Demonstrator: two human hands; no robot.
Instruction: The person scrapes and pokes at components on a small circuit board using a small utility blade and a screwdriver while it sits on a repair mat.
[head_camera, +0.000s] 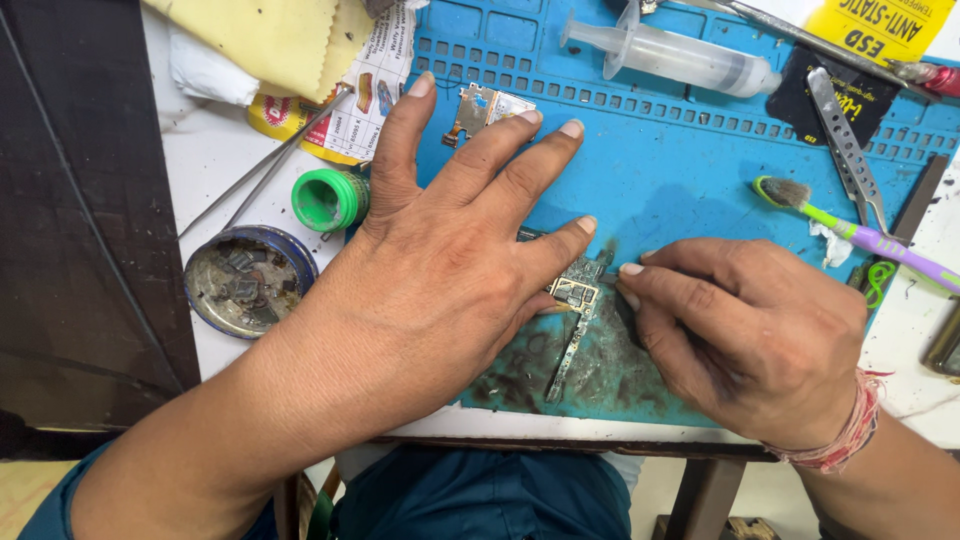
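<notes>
On a blue repair mat (690, 170) filling the frame's centre, the left hand (440, 250) lies spread, pressing down a small circuit board (577, 292) at lower centre, while the right hand (745, 335) pinches a dark tool (628, 318) against it.

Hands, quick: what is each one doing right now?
Left hand: open, fingers spread, pressing flat on the circuit board on the blue mat.
Right hand: fingers pinched together at the board's edge; what they grip cannot be told.
</notes>
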